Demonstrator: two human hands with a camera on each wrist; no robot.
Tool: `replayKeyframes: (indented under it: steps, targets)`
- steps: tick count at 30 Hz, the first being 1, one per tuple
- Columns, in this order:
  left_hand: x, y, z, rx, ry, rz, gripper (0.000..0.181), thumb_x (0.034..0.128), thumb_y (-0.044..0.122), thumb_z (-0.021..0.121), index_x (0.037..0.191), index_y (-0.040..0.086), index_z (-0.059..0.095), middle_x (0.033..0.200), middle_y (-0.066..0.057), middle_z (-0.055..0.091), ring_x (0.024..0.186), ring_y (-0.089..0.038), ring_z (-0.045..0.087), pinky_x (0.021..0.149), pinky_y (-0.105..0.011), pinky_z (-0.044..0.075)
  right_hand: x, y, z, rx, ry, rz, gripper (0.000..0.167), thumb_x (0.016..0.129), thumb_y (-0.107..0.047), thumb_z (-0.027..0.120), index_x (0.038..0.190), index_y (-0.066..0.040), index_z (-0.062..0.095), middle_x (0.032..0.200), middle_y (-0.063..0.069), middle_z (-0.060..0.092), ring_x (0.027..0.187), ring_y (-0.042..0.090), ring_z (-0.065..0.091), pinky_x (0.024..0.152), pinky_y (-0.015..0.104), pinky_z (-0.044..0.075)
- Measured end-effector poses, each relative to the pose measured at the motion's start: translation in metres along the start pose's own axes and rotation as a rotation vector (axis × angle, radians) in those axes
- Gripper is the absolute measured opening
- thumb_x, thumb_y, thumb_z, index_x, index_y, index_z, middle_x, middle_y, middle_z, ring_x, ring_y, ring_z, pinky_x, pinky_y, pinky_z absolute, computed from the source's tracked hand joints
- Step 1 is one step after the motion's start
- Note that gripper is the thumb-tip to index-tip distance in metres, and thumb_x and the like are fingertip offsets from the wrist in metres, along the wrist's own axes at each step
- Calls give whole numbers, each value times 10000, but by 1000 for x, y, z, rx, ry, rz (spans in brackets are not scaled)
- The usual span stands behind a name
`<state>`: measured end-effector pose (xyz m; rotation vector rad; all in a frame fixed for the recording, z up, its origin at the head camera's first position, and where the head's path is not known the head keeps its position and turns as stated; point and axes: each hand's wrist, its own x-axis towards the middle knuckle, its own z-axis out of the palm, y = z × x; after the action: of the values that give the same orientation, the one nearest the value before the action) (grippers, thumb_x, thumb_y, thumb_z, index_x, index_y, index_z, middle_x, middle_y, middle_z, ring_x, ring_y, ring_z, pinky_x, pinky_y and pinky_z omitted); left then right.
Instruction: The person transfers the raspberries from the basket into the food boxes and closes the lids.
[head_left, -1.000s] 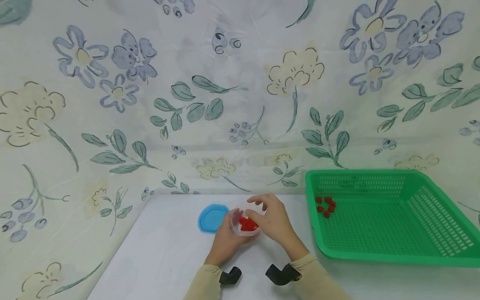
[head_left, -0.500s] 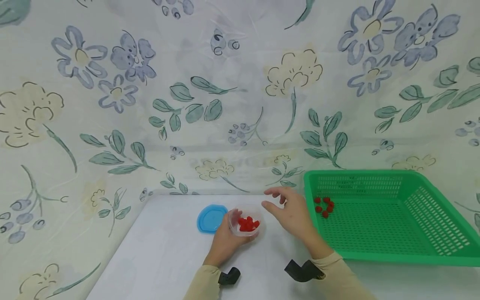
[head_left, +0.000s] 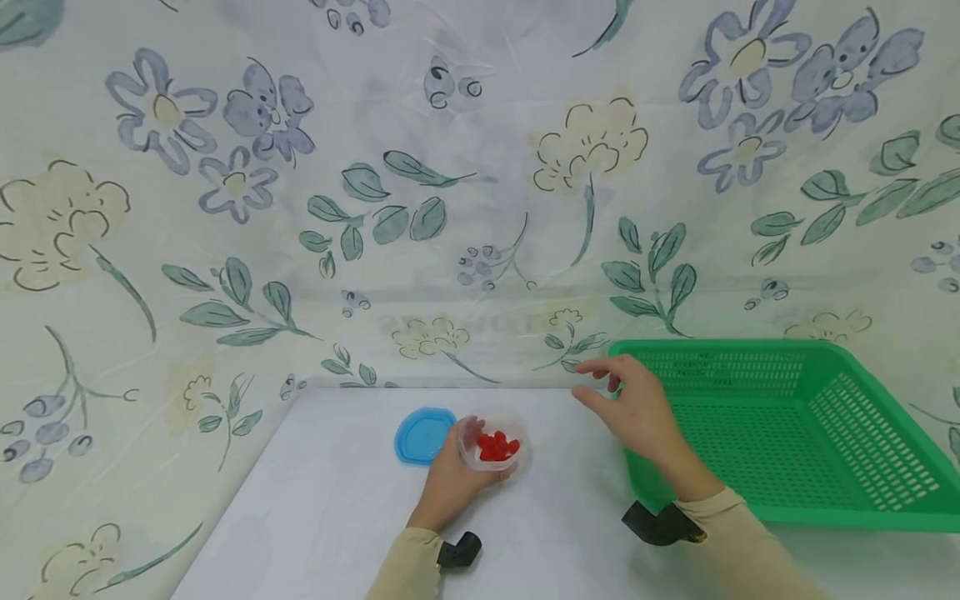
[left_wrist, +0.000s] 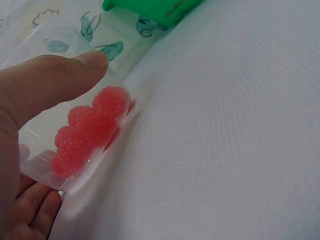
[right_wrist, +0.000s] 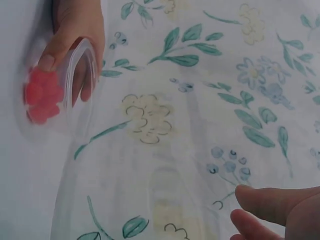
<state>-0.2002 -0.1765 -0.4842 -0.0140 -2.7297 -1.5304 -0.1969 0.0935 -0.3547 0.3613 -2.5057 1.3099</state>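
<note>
On the white table my left hand [head_left: 453, 479] grips a clear plastic tub [head_left: 467, 461], its thumb along one side and fingers round the other. Several red raspberries [left_wrist: 92, 122] lie at the bottom of the tub, seen through its wall in the left wrist view. My right hand [head_left: 633, 408] hovers at the near left edge of the green basket [head_left: 780, 517], its fingers loosely spread. Nothing shows between its thumb and fingers in the right wrist view, where only the tips [right_wrist: 245, 192] are visible. The basket's left inner corner is hidden behind this hand.
A blue lid [head_left: 420, 435] lies flat on the white table [head_left: 330, 500], just left of the tub. Behind the table hangs a floral cloth [head_left: 480, 208]. The basket takes up the right side, with slotted walls.
My right hand has drawn away from above the tub, rightward to the basket's left side. It now covers the raspberries seen earlier in that corner. My left hand and the tub stay put.
</note>
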Motion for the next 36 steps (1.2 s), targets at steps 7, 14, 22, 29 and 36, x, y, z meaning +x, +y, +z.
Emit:
replayKeyframes:
  steps: [7,14,22,29,36]
  targets:
    - [-1,2,-1,1,0,2,981,685,405,925,1476,170,395,1456,-30,523,1354,-298,465,1032,-532,478,7,14,-22,-61,-4,-18,247,903,-147,755,1134,-62,733,977,91,598,800,219,471,626,339,408]
    - [-2,2,-2,-3,-1,-3,973,688,379,928,1476,174,396,1454,-28,524,1356,-293,461,1038,-531,473,15,33,-41,-108,-31,-22,278,919,-189,749,1153,-44,720,1054,150,635,852,244,502,649,358,426]
    - [-2,1,-2,-9,-5,0,970,682,382,931,1470,182,400,1449,-25,524,1352,-293,462,1016,-519,494,24,52,-58,-148,-96,20,327,928,-210,737,1194,-25,693,1146,206,633,932,290,534,681,366,446]
    - [-3,0,-2,-5,-12,-5,974,677,393,932,1467,186,402,1451,-25,523,1355,-297,460,1006,-519,502,27,67,-68,-179,-142,-4,340,934,-213,724,1196,1,685,1151,228,628,919,289,538,698,375,443]
    - [-3,0,-2,-5,-12,1,974,677,409,928,1466,179,405,1448,-29,526,1350,-300,464,1010,-524,498,29,91,-75,-160,-215,8,375,934,-241,725,1217,-1,679,1174,222,641,902,249,548,690,372,463]
